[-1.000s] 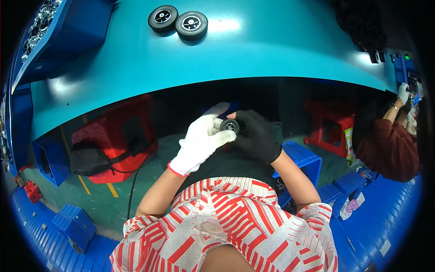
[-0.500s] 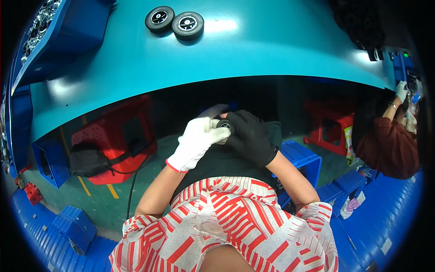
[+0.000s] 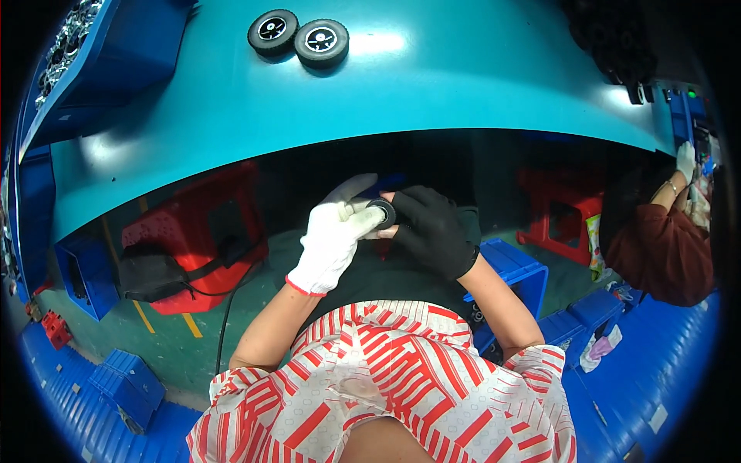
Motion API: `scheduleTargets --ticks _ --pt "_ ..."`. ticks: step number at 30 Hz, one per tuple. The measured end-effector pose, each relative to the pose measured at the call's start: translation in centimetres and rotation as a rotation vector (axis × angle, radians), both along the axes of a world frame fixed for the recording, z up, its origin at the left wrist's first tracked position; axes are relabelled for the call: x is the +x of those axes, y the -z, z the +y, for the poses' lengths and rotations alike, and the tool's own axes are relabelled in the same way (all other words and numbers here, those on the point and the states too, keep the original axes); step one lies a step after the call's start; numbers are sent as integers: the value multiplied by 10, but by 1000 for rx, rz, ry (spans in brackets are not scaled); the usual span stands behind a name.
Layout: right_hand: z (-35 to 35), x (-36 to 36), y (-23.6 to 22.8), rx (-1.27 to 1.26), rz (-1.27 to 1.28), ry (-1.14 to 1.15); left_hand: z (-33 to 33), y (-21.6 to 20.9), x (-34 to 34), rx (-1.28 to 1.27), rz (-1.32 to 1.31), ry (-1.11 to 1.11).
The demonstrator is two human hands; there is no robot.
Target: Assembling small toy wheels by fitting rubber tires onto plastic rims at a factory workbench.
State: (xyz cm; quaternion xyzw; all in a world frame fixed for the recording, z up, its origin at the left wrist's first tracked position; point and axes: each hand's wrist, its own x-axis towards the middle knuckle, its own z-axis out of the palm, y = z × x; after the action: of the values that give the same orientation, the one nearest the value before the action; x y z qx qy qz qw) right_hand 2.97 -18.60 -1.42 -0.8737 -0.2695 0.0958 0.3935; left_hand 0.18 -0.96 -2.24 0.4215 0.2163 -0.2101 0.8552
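Observation:
Between my two hands, above my lap and just short of the table edge, is a small black wheel (image 3: 387, 214) with a pale hub. My left hand (image 3: 336, 231), in a white knit glove, grips the wheel, its thumb lying across the hub. From the other side my right hand (image 3: 432, 231), in a black glove with bare fingertips, pinches the wheel's rim. Part of the wheel is covered by the fingers. Farther off, two finished-looking black wheels (image 3: 322, 43) with silver-marked hubs rest on the teal table (image 3: 386, 96), one leaning against the other.
A blue bin (image 3: 131, 69) of shiny metal parts stands at the far left. Dark wheels (image 3: 617, 42) are heaped at the far right. Red stools (image 3: 189, 231) and a blue crate (image 3: 513, 266) stand below the table. A co-worker's sleeve (image 3: 664, 251) shows at right.
The left thumb has moved onto the wheel's hub, and the wheel has turned slightly. My right fingers have shifted, showing more bare fingertips around the rim. The co-worker's gloved hand has moved a little.

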Motion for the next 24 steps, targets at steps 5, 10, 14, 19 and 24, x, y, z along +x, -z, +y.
scheduleTargets --ticks 5,10,14,19,24 --pt "-1 0 -1 -24 -59 -2 -1 0 2 54 -26 21" --pt "7 -3 -10 30 28 71 -3 1 1 69 -28 26" --pt "6 -6 -3 4 -51 90 -1 -6 2 429 -69 132" --pt "-1 -11 2 74 160 207 6 3 -2 407 -44 113" --pt "1 -9 0 45 59 193 4 7 -8 165 -47 -3"
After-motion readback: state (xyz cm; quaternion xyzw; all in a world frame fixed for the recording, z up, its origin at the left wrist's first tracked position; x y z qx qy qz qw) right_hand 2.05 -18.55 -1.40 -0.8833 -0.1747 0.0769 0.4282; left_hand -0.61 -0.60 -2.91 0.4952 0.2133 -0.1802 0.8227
